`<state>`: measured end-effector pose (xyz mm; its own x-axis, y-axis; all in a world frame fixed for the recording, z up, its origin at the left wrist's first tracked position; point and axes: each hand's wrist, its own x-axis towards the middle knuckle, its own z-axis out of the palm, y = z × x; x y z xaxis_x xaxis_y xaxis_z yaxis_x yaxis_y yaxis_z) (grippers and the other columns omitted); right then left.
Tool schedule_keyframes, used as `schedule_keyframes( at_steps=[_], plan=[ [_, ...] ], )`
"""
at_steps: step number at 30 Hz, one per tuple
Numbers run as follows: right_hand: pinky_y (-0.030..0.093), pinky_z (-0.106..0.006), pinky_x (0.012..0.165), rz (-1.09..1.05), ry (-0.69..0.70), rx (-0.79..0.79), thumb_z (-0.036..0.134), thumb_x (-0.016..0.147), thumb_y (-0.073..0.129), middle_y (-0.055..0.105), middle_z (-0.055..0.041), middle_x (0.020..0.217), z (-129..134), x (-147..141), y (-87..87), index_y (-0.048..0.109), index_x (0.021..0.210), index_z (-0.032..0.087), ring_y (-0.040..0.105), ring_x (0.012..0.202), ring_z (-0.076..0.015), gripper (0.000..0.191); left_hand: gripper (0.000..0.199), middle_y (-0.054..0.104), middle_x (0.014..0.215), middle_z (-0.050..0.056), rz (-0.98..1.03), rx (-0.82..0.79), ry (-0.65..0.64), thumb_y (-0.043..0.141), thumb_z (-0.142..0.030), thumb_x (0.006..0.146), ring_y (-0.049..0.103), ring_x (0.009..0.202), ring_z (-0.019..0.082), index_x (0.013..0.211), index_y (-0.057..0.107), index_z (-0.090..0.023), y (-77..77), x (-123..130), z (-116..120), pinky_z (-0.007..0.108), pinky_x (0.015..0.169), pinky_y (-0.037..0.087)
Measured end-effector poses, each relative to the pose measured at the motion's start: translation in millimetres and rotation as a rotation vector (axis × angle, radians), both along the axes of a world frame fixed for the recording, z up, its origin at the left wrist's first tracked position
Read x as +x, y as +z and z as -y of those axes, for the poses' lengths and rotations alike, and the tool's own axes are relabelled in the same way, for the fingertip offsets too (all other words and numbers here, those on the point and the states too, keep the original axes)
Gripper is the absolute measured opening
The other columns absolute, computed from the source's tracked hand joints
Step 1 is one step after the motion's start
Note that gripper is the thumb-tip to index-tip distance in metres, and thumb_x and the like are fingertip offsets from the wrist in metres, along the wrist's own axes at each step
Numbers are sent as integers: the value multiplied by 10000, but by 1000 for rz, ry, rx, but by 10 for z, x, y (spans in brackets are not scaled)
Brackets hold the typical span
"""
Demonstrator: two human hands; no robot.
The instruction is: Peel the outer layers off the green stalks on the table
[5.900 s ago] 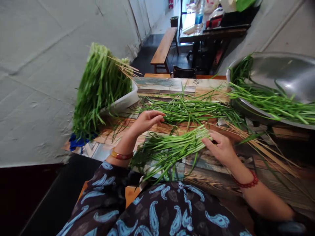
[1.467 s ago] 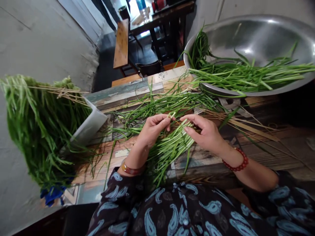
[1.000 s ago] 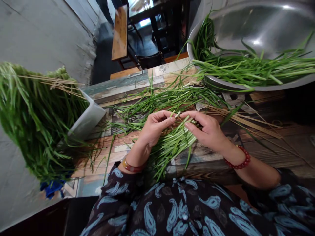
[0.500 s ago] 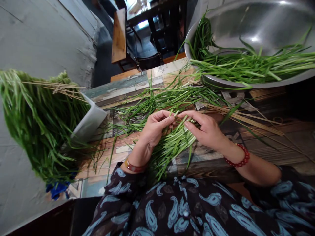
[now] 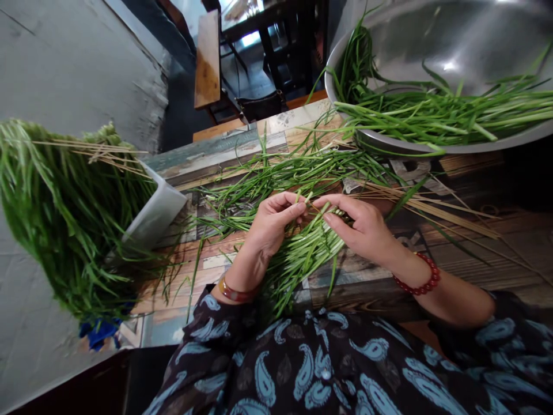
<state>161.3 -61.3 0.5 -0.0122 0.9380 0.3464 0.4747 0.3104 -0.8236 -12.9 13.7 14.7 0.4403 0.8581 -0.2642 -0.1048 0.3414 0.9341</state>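
My left hand is closed in a pinch, with a pale green chive stem at its fingertips. Opposite it, my right hand pinches a thin bamboo skewer and the chive ends on it between thumb and forefinger. A row of chives hangs from this skewer toward my body, lying over the table edge side. The fingertips of both hands nearly meet; most of the skewer is hidden by fingers and stems. Just beyond my hands lies a loose heap of chives.
Loose bamboo skewers lie to the right on the patterned wooden table. A steel basin with more chives stands back right. At left, skewered chives hang over a white container. Behind are a bench and chair.
Both hands and the chives in them stay almost where they were. In the background at upper left, a dark blue shape shows more fully. The view has shifted very slightly.
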Motion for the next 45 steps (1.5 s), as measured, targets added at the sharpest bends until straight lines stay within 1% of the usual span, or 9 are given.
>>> schedule_keyframes(
  at_steps=[7,13,20,27,33,40,42,45],
  plan=[
    [553,-331,892,-2,0,-11,193,921,524,753,-26,1062,5,-5,7,665,1110,251,708,947,-192,243,279,630,646,-17,-7,-2,2,881,-312,602,531,564,68,679,673,-144,6,10,1,188,536,430],
    [556,-333,886,0,-5,0,189,921,522,756,-28,1054,-3,-7,-16,664,1106,247,711,939,-192,240,288,641,667,-16,-17,16,15,889,-316,586,540,576,71,680,676,-147,-4,14,3,191,542,433],
    [553,-319,881,5,7,27,173,923,522,757,-25,1052,1,-10,-7,662,1100,245,711,945,-185,236,262,650,629,-5,-16,8,-12,869,-319,628,558,569,83,658,675,-146,-18,2,9,202,552,438],
    [547,-311,876,16,-23,-1,165,908,524,753,-20,1045,1,-23,-20,660,1075,249,709,938,-188,231,290,660,665,-12,-37,47,40,899,-311,582,559,582,79,673,676,-149,-45,10,16,199,565,453],
    [554,-308,856,32,-4,27,184,925,525,755,-29,1016,-3,-18,-28,655,1072,237,713,922,-187,204,263,660,637,-11,-8,24,0,892,-291,601,557,550,73,662,683,-143,-41,-4,10,191,544,446],
    [555,-292,817,39,6,72,174,924,532,750,-27,976,-15,-26,-45,629,1032,223,710,892,-178,154,241,663,611,-1,-34,1,-53,874,-307,640,552,538,74,664,704,-138,-40,-42,8,189,542,434],
    [553,-290,804,30,-9,72,178,917,537,740,-28,971,-10,-39,-51,617,1054,221,702,866,-174,164,228,658,607,-2,-29,3,-63,870,-298,650,545,534,72,658,706,-140,-45,-44,12,188,539,425],
    [549,-290,791,1,-45,66,184,904,545,721,-33,974,5,-55,-59,580,1157,213,684,830,-166,257,217,643,612,-9,-16,4,-73,863,-294,663,528,535,66,653,706,-145,-50,-38,12,187,540,410]
  ],
)
